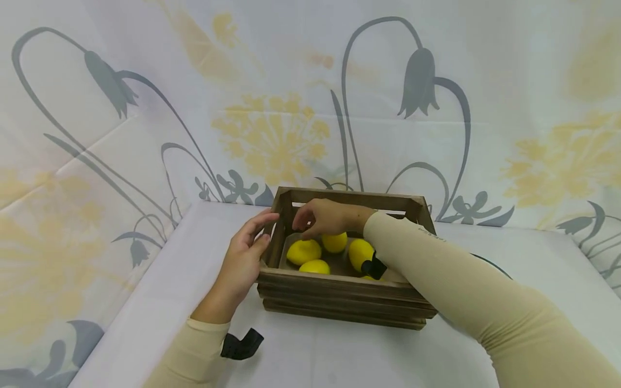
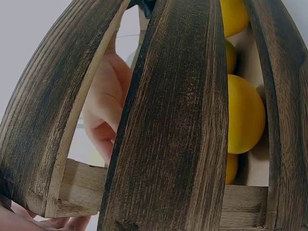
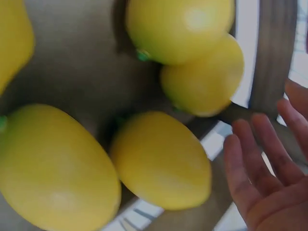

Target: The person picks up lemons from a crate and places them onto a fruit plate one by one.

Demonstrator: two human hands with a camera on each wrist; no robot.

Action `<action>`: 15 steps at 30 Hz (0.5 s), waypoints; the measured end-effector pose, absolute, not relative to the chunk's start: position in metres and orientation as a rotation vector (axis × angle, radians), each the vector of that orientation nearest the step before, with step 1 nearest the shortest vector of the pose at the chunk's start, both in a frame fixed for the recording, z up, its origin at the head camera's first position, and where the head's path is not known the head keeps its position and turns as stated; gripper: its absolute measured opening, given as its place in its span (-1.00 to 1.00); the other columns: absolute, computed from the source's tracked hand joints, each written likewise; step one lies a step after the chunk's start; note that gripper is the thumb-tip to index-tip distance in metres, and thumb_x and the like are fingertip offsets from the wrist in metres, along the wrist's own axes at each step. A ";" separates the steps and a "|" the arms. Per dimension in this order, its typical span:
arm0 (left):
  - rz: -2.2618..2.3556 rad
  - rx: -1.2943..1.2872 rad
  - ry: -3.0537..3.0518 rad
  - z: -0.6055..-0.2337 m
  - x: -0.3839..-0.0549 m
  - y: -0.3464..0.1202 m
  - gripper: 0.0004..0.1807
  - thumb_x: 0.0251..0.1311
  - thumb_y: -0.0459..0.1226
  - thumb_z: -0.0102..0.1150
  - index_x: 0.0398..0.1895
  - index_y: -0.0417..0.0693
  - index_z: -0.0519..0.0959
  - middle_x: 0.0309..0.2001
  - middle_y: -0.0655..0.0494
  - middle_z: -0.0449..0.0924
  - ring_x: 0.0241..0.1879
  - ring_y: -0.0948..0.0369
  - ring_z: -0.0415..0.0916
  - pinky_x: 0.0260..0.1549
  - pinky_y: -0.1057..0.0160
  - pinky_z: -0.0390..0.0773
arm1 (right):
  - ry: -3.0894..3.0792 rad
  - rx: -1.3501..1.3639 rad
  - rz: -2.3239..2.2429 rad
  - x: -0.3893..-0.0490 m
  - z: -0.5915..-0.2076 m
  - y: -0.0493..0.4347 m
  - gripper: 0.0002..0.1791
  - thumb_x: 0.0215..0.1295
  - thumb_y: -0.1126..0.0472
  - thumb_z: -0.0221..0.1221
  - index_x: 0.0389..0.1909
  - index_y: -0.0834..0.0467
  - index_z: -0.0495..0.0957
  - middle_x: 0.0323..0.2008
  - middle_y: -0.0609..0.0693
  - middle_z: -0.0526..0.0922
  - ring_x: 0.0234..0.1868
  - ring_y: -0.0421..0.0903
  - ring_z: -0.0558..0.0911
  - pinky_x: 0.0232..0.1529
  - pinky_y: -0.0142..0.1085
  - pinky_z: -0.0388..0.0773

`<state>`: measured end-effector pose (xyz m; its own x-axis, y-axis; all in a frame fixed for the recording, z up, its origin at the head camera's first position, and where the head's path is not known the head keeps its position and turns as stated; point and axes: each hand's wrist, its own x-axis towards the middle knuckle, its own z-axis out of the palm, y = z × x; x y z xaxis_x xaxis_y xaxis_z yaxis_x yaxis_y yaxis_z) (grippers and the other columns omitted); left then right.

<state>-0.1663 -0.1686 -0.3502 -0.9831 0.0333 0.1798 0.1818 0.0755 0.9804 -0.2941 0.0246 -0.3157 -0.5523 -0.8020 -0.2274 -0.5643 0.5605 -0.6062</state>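
Several yellow lemons (image 1: 304, 252) lie in a dark brown wooden crate (image 1: 339, 288) with slatted sides. My right hand (image 1: 322, 217) is inside the crate, above the lemons towards the back left. Its fingers, loosely bent and holding nothing, show beside the lemons (image 3: 161, 161) in the right wrist view. At the crate's left end, my left hand (image 1: 246, 250) has its thumb and fingers at the end wall, fingers only slightly bent. Through the slats (image 2: 168, 115) in the left wrist view, the right hand (image 2: 106, 91) and a few lemons (image 2: 245, 114) show.
The crate stands on a white-covered table (image 1: 339, 355), near a cloth backdrop (image 1: 291, 70) with grey and yellow flowers. A black wrist mount (image 1: 241, 345) sticks out from the left sleeve, another (image 1: 373, 267) from the right one over the lemons.
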 end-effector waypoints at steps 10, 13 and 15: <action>-2.043 -0.220 -2.233 -0.350 -0.167 -0.168 -0.55 0.45 -0.52 -0.22 0.35 -0.20 0.37 0.53 0.07 0.16 0.53 0.06 0.09 0.59 -0.05 0.09 | 2.277 -1.089 -0.621 -0.290 -0.327 0.021 -0.61 0.34 0.26 0.25 0.16 0.26 0.55 0.16 0.16 0.62 0.19 0.08 0.58 0.31 -0.16 0.57; -2.047 -0.218 -2.236 -0.350 -0.166 -0.169 -0.54 0.45 -0.51 -0.23 0.35 -0.18 0.37 0.53 0.08 0.16 0.53 0.07 0.09 0.58 -0.04 0.11 | 2.267 -1.110 -0.590 -0.289 -0.329 0.019 -0.57 0.34 0.26 0.25 0.20 0.27 0.53 0.18 0.14 0.61 0.18 0.05 0.59 0.30 -0.17 0.58; -2.046 -0.213 -2.242 -0.350 -0.166 -0.169 -0.54 0.46 -0.51 -0.23 0.36 -0.17 0.37 0.53 0.09 0.15 0.54 0.07 0.08 0.58 -0.05 0.13 | 2.267 -1.126 -0.565 -0.288 -0.331 0.018 -0.56 0.34 0.26 0.25 0.22 0.26 0.53 0.19 0.11 0.61 0.17 0.02 0.59 0.29 -0.17 0.59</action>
<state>-0.1659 -0.1691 -0.3499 -0.9853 0.0366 0.1669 0.1695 0.0884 0.9816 -0.2878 0.0176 -0.3309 -0.5041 -0.8170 -0.2800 -0.5898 0.5624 -0.5795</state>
